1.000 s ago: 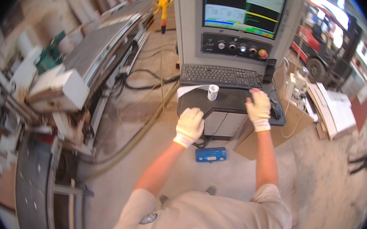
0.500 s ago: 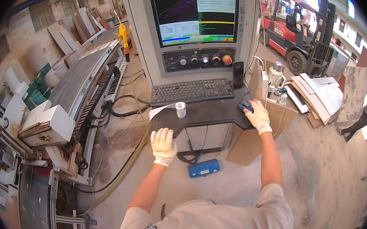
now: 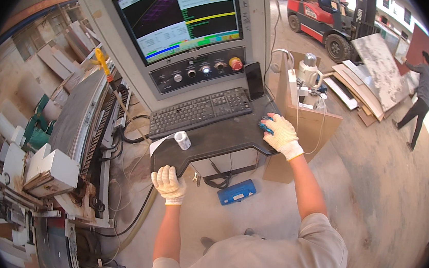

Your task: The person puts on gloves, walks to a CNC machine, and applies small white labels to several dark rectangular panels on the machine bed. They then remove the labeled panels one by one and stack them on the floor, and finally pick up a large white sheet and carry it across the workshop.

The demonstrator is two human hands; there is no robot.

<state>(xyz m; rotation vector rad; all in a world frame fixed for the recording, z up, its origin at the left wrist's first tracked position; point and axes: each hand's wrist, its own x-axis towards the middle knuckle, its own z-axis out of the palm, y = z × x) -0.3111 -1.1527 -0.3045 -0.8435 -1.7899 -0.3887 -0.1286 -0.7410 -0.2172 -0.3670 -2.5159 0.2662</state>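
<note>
My right hand [image 3: 282, 136], in a cream knitted glove, lies over a dark computer mouse with blue patches [image 3: 266, 124] at the right end of the black keyboard tray [image 3: 211, 145]. Its fingers close around the mouse. My left hand [image 3: 170, 185], gloved alike, is bent over the tray's front left corner. Just beyond it stand a white roll [image 3: 182, 140] and a sheet of white paper [image 3: 159, 144], partly under the roll. A black keyboard [image 3: 201, 111] sits behind them, below a lit screen [image 3: 180, 19] showing purple lines and a yellow bar.
Under the screen is a button panel with a red knob [image 3: 235, 63]; a black phone [image 3: 253, 81] leans beside it. A blue case [image 3: 237, 192] lies below the tray. Machinery [image 3: 79, 121] runs along the left. Far right are a red forklift [image 3: 316, 14], stacked boards and another person [image 3: 422, 97].
The view has shifted, moving the console leftward. My left hand has curled more over the tray corner. My right hand stays on the mouse. The person at far right now shows more fully.
</note>
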